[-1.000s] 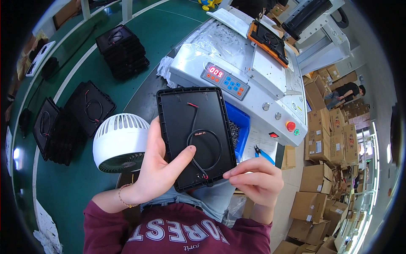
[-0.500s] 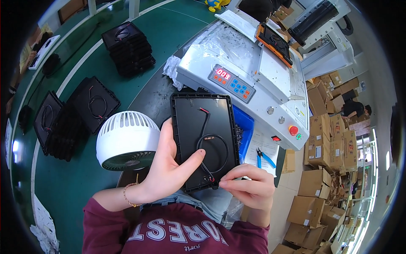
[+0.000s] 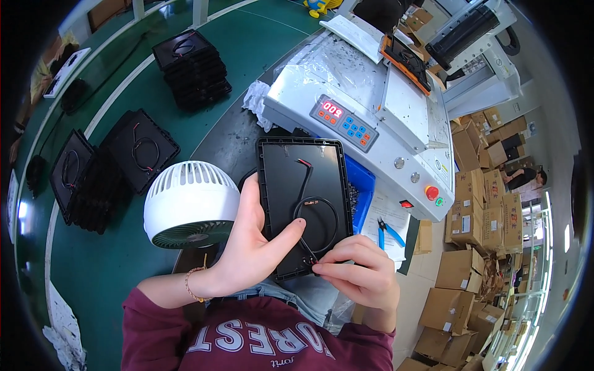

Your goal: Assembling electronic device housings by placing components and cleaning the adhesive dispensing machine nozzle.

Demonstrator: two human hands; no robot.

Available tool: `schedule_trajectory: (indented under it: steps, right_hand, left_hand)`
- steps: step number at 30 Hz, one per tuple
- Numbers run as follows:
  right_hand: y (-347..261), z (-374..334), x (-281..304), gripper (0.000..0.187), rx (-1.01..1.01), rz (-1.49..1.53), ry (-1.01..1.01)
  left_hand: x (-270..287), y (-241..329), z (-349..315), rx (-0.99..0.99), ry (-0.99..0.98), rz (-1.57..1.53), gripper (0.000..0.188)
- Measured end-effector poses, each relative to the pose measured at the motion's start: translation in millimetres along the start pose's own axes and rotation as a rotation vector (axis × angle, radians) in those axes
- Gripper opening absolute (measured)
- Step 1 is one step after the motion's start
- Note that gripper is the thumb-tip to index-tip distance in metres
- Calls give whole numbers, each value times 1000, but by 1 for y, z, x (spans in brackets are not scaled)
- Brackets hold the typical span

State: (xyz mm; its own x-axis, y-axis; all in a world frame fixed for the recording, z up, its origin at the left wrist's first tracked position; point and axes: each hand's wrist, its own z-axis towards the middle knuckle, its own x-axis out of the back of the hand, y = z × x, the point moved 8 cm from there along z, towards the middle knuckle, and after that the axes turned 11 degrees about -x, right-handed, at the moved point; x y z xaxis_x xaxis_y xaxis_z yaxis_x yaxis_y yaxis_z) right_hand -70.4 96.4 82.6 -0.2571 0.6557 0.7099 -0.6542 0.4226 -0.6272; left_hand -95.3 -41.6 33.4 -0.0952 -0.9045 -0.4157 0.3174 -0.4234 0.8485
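A black rectangular plastic panel (image 3: 281, 185) with a raised rim is held upright in front of me. My left hand (image 3: 250, 247) grips its left edge, the thumb pressing on a coiled black cable (image 3: 337, 217) that lies on the panel. The cable's upper end shows a red wire tip. At the panel's lower right corner, thumb and fingertips of my right hand (image 3: 365, 272) pinch together where the cable meets the panel. What sits between those fingertips is too small and covered to make out.
A white fan (image 3: 192, 198) stands left of the panel. Stacks of similar panels (image 3: 192, 68) lie on the green table. Beyond are a grey machine (image 3: 346, 93) with a keypad, a blue bin (image 3: 365, 185) of small parts and blue-handled cutters (image 3: 390, 233). Cardboard boxes (image 3: 455, 272) are piled at right.
My right fingertips have shifted slightly left, onto the spot where the cable meets the panel. The left hand keeps its grip. The whole view has drifted a little.
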Motion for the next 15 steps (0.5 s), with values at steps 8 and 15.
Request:
schedule_trajectory:
  steps: [8, 15]
  right_hand:
    - [0, -1, 2, 30, -37, -52, 37]
    - [-1, -1, 5, 28, -126, -37, 68]
  left_hand:
    - [2, 0, 0, 2, 9, -1, 60]
    - [3, 1, 1, 0, 23, -4, 60]
